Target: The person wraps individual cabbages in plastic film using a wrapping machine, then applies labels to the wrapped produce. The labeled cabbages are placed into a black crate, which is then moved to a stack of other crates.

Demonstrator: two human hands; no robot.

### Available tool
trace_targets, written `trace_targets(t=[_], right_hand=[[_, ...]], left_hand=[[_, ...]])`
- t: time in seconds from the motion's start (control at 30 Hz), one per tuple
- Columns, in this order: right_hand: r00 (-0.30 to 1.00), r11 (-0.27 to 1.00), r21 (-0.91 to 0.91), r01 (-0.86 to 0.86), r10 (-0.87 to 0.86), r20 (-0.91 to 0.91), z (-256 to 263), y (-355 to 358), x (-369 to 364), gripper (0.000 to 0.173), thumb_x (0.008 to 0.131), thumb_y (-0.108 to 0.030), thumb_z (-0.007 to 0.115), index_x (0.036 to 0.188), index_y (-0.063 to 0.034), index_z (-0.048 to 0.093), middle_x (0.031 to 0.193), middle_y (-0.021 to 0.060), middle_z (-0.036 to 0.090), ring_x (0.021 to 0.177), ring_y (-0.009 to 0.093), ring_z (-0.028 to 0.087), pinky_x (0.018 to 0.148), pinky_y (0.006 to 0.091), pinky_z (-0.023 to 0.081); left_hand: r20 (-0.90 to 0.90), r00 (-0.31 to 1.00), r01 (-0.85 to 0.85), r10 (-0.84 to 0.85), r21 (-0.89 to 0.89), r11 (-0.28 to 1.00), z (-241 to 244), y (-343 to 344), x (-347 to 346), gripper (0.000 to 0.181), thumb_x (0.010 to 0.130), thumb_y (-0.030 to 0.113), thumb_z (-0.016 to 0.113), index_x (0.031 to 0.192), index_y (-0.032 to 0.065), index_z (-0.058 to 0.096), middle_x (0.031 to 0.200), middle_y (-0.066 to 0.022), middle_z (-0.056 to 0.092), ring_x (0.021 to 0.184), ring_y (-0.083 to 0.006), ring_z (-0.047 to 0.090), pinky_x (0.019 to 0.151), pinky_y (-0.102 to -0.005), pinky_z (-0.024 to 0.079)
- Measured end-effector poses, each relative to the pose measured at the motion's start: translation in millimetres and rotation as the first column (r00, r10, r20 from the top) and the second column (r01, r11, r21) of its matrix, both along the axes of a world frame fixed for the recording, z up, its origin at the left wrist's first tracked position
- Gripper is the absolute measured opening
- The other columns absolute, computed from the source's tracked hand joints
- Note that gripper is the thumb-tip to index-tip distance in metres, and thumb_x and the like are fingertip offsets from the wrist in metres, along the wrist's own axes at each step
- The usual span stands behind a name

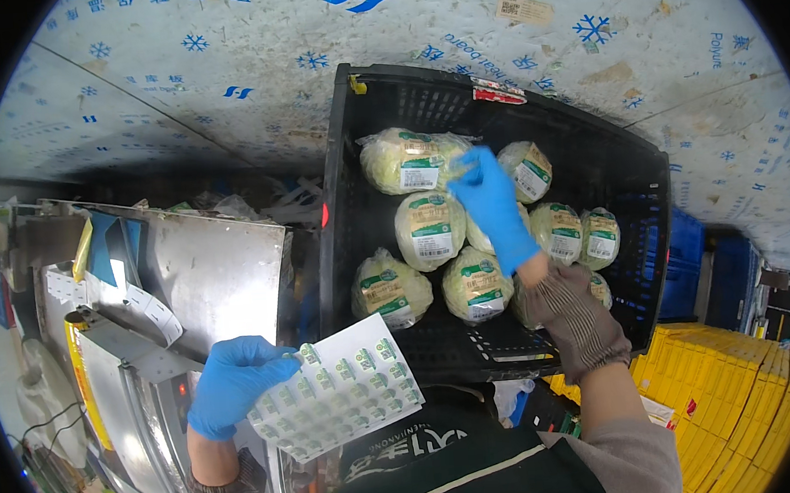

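My left hand (243,381), in a blue glove, pinches the upper left edge of a white sheet (339,388) carrying rows of small green stickers. My right hand (492,205), also gloved in blue, is over a black plastic crate (333,203), its fingertips at the right side of a wrapped cabbage (396,164) at the upper left. Whether the fingers hold a sticker cannot be seen. Several more film-wrapped cabbages with printed labels lie in the crate, among them one (431,230) left of my right hand and one (478,285) below it. My right forearm partly hides others.
A metal wrapping machine (232,271) with a strip of white labels (156,315) stands on the left. Yellow crates (714,389) are stacked at the lower right, blue crates (684,260) behind them. A printed panel wall (271,42) rises beyond the black crate.
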State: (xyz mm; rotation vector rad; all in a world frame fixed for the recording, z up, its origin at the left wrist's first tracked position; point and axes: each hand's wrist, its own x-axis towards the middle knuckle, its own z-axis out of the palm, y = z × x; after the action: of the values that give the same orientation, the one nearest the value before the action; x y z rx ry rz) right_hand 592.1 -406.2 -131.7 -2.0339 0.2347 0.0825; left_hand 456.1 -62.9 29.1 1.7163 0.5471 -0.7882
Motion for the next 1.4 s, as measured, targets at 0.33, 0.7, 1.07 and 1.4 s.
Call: trace_targets(t=[0.33,0.7,1.07,1.4], right_hand=[[0.999,0.989,0.148,-0.022,0.027,-0.033,-28,-14,-58,0.024,0.077,-0.011,0.076,0.093,-0.0044,0.060,0.078,0.0018,0.056,0.073,0.010,0.055,0.069,0.0258,0.047],[0.899,0.875,-0.314,-0.369,0.422,0.120,-18,51,-117,0.024,0.073,-0.017,0.079,0.083,-0.0026,0.062,0.087,0.0099,0.062,0.079,0.021,0.061,0.070,0.0316,0.050],[0.943,0.932,0.289,-0.220,0.279,-0.181,-12,22,-102,0.029,0.079,-0.010,0.072,0.105,-0.0033,0.061,0.085,0.0101,0.067,0.077,0.017,0.064,0.075,0.0288,0.051],[0.837,0.772,0.384,-0.507,0.548,0.003,94,4,-96,0.023,0.085,-0.020,0.068,0.102,-0.0055,0.064,0.092,0.0091,0.068,0.082,0.019,0.066,0.076,0.0296,0.051]], left_hand=[[0.133,0.987,-0.092,0.091,0.003,0.996,17,17,-8,0.005,0.076,-0.003,0.069,0.073,-0.0017,0.065,0.084,-0.0123,0.070,0.073,-0.0119,0.063,0.067,-0.0244,0.050],[0.311,0.939,-0.162,0.150,0.014,0.987,17,39,-26,0.009,0.074,0.005,0.071,0.076,-0.0017,0.065,0.080,-0.0111,0.070,0.065,-0.0114,0.061,0.062,-0.0253,0.050],[0.157,0.981,-0.096,0.110,-0.096,0.991,14,6,-16,0.010,0.076,0.002,0.072,0.084,-0.0033,0.070,0.088,-0.0113,0.071,0.073,-0.0143,0.065,0.070,-0.0267,0.052],[0.338,0.843,0.395,-0.418,0.138,0.908,7,-54,18,0.017,0.076,0.013,0.076,0.082,-0.0016,0.069,0.067,-0.0052,0.062,0.059,-0.0087,0.055,0.056,-0.0244,0.044]])
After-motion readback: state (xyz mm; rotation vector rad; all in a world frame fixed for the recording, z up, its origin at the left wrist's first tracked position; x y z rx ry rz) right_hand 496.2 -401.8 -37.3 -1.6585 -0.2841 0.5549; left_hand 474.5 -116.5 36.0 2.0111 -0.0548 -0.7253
